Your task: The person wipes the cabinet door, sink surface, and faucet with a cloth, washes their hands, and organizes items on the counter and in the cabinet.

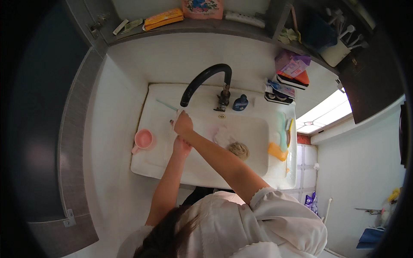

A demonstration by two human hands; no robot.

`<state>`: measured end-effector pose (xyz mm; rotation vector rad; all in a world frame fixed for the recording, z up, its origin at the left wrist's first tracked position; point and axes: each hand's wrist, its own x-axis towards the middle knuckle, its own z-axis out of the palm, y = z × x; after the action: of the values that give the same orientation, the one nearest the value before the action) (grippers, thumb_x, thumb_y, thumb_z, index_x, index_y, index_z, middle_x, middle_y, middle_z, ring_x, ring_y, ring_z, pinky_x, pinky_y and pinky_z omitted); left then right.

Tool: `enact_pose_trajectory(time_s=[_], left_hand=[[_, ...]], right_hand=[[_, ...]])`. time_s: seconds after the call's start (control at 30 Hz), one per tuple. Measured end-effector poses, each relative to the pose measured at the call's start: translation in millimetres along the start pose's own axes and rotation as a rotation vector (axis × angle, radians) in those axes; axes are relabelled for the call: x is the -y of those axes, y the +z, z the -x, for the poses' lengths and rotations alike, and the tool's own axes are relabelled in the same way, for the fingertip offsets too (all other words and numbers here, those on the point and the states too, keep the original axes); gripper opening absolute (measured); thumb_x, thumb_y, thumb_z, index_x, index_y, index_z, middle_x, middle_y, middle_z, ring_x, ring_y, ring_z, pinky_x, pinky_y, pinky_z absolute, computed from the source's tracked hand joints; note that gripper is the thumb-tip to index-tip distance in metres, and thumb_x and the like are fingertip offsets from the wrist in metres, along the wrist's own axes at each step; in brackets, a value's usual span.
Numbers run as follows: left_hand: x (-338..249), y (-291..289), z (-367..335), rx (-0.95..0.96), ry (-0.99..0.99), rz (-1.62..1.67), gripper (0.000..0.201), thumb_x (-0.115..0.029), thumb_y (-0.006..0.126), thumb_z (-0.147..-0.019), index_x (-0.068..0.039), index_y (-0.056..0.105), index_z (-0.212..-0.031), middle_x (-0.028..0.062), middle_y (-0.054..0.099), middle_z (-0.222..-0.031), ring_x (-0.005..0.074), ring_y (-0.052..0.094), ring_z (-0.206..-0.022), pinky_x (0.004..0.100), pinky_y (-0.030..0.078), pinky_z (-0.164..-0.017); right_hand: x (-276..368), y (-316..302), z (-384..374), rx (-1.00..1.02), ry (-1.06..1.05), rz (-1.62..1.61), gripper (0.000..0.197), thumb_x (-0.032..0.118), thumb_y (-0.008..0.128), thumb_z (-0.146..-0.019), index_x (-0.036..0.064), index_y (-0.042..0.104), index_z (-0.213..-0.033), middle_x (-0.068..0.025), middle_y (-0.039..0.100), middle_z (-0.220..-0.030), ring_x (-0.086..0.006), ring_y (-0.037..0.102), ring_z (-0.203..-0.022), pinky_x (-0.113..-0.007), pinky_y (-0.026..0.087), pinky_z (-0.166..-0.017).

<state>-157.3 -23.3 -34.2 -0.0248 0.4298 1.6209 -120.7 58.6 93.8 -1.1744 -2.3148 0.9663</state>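
Observation:
Below the spout of the black faucet, my right hand is curled closed. Something small and whitish shows at its edge, too little of it to name. My left hand lies just nearer to me, against my right wrist, its fingers mostly hidden. Both hands are over the left part of the white sink. A thin light-blue stick lies on the sink's rim just beyond them. In the basin, right of my forearm, sits a beige, bunched-up wad beside whitish suds.
A pink handled cup stands on the left rim. Behind the basin is a dark blue bottle. An orange item and a yellow-handled brush lie along the right edge. A shelf with packets overhangs the far wall.

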Motion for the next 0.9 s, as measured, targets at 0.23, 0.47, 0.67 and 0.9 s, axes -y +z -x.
enact_pose_trajectory(time_s=[0.23,0.47,0.67,0.9], left_hand=[[16,68,35,-0.510,-0.066,-0.166,0.022,-0.021,0.042,-0.077,-0.006,0.050,-0.090,0.0061,0.055,-0.087,0.0187,0.052,-0.079,0.0319,0.041,-0.065],[6,51,35,-0.508,0.041,-0.240,0.020,-0.021,0.043,-0.076,-0.007,0.050,-0.089,0.0056,0.054,-0.085,0.0178,0.051,-0.078,0.0318,0.040,-0.067],[-20,61,35,-0.588,0.085,-0.178,0.022,-0.024,0.043,-0.076,-0.007,0.049,-0.089,0.0062,0.054,-0.085,0.0175,0.051,-0.079,0.0310,0.040,-0.065],[-6,56,42,-0.614,0.020,-0.335,0.024,-0.025,0.043,-0.076,-0.006,0.049,-0.089,0.0071,0.054,-0.084,0.0190,0.051,-0.078,0.0311,0.040,-0.067]], right_hand=[[-104,73,-81,0.284,0.770,-0.973,0.037,0.036,0.048,-0.076,-0.0006,0.052,-0.076,-0.0146,0.053,-0.056,-0.0231,0.051,-0.040,-0.031,0.042,-0.037],[-121,85,-94,0.112,0.741,-1.375,0.025,0.021,0.040,-0.080,0.0003,0.048,-0.069,-0.0135,0.051,-0.056,-0.0216,0.052,-0.046,-0.030,0.046,-0.041],[-63,55,-73,0.145,1.022,-1.373,0.019,0.015,0.040,-0.078,0.0007,0.047,-0.066,-0.0121,0.051,-0.065,-0.0234,0.051,-0.052,-0.037,0.048,-0.050],[-85,58,-95,0.064,1.105,-1.392,0.020,0.018,0.041,-0.079,0.0056,0.048,-0.065,-0.0078,0.048,-0.053,-0.0203,0.049,-0.042,-0.033,0.046,-0.043]])
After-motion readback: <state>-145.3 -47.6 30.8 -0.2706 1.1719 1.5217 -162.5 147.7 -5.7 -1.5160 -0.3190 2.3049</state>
